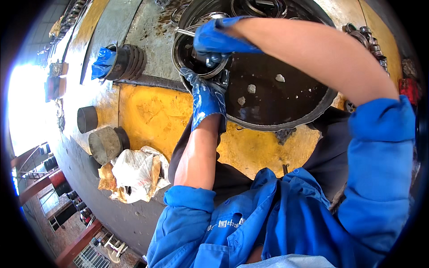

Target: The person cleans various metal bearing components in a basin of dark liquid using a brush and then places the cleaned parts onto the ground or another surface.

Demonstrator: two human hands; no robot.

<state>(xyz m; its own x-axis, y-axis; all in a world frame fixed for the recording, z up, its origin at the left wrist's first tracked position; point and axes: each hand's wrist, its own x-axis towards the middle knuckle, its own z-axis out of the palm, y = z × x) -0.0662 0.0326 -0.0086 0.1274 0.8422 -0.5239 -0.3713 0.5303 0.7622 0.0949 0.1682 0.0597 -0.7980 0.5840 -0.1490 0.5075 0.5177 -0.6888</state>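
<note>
Both my hands wear wet blue gloves. My left hand (207, 96) grips the near rim of a round, hollow metal part (175, 56), held at the left side of a wide basin (272, 127) of dark liquid. My right hand (219, 42) reaches across over the part's opening, closed around a tool whose thin, pale rod-like end (184, 32) sticks out to the left. The tool's other end is hidden by the glove. Inside the part it looks dark and wet. Patches of foam (251, 89) float on the liquid.
More metal rings (259, 8) lie at the basin's far side. On the left stand a ribbed dark cylinder (129, 62) with blue material in it and short grey cylinders (105, 145). Crumpled white plastic (136, 174) lies near my left forearm. Metal parts (366, 38) sit at the far right.
</note>
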